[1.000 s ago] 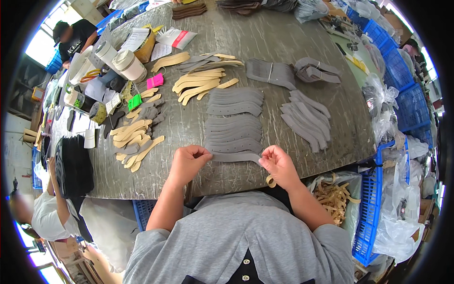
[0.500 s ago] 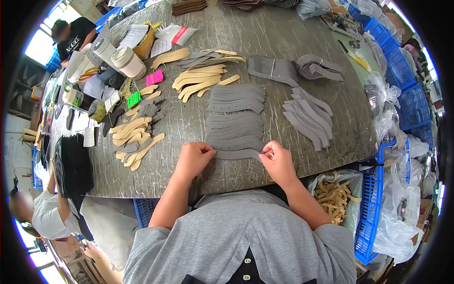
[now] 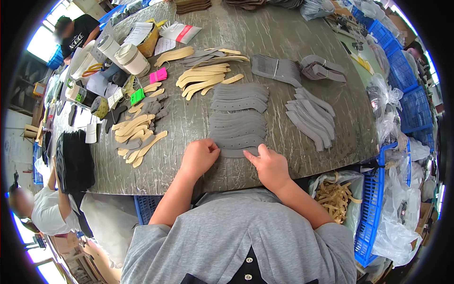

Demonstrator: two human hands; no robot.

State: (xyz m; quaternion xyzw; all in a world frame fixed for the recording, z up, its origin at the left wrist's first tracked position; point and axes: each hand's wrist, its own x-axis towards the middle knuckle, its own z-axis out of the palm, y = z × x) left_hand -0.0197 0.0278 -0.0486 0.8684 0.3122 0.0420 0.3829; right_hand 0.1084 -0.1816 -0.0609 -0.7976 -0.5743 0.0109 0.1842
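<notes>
Grey curved strip point(image 3: 236, 152), flat, pinned between left hand point(image 3: 199, 156), right hand point(image 3: 269, 164)

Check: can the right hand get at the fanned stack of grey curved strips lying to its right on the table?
Probably yes. The right hand rests at the near grey strip; the fanned stack of grey curved strips lies just beyond on bare table, nothing between them.

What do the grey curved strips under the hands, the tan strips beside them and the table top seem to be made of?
Grey curved strips: probably thin synthetic leather or foam sheet; matte, flat, die-cut, with rows of small holes. Both hands, left and right, press on the nearest one.
Tan curved strips: similar cut sheet, smoother, maybe leather or board.
Table top: grey, streaked, slightly glossy; likely worn metal or laminate.
</notes>
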